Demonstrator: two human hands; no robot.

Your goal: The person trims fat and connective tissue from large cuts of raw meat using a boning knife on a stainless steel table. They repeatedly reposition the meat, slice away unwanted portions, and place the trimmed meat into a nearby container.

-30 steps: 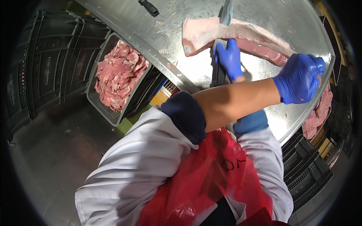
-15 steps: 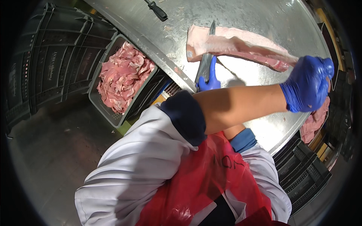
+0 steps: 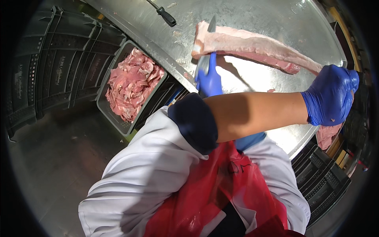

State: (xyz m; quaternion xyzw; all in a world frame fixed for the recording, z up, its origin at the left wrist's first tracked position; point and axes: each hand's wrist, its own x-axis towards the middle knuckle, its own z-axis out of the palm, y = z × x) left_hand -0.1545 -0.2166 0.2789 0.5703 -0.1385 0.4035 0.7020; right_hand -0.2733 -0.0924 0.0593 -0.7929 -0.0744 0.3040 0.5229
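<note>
A long slab of pale, fat-covered meat [image 3: 252, 45] lies across the metal table, its pink side facing me. My left arm crosses over my right. The left hand [image 3: 331, 95], in a blue glove, is closed in a fist at the slab's right end, round the tip of its pale fat strip. Under the left forearm, my right hand [image 3: 210, 81], also gloved in blue, holds a knife [image 3: 203, 63], with a finger stretched along the blade. The blade lies across the left end of the slab, its tip showing beyond the far edge. The knife's handle is mostly hidden.
A grey crate [image 3: 103, 103] of meat trimmings [image 3: 133, 85] stands left of the table [image 3: 177, 43], beside stacked dark crates [image 3: 63, 67]. A black-handled rod [image 3: 166, 16] lies at the far left. More meat [image 3: 328, 136] and a dark crate [image 3: 321, 177] are at the right.
The knife and my right hand have moved left and slightly away along the slab. My left fist is a little farther right, still on the strip's end. The view has shifted slightly.
</note>
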